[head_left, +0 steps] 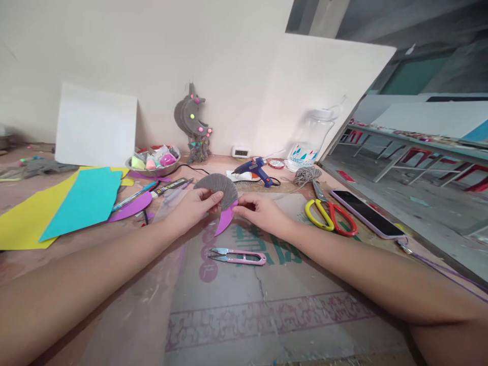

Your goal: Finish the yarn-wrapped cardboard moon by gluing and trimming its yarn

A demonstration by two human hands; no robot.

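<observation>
Between my hands is a purple crescent cut-out [224,220], mostly wrapped in grey yarn [219,184], with its lower tip bare. My left hand [204,203] pinches the wrapped part between thumb and fingers. The fingers of my right hand [261,211] close on the crescent's right edge, where the wrapping ends; whether they also grip the yarn is hidden. Below the hands, pink thread snips [244,256] lie on the clear printed sheet [229,290].
Behind the hands are a blue glue gun [255,170], a grey yarn ball [306,175] and a bowl of pompoms [154,161]. Scissors [331,216] and a phone [368,213] lie right, coloured sheets [82,201] left. Finished moon hangings [193,122] hang on the wall.
</observation>
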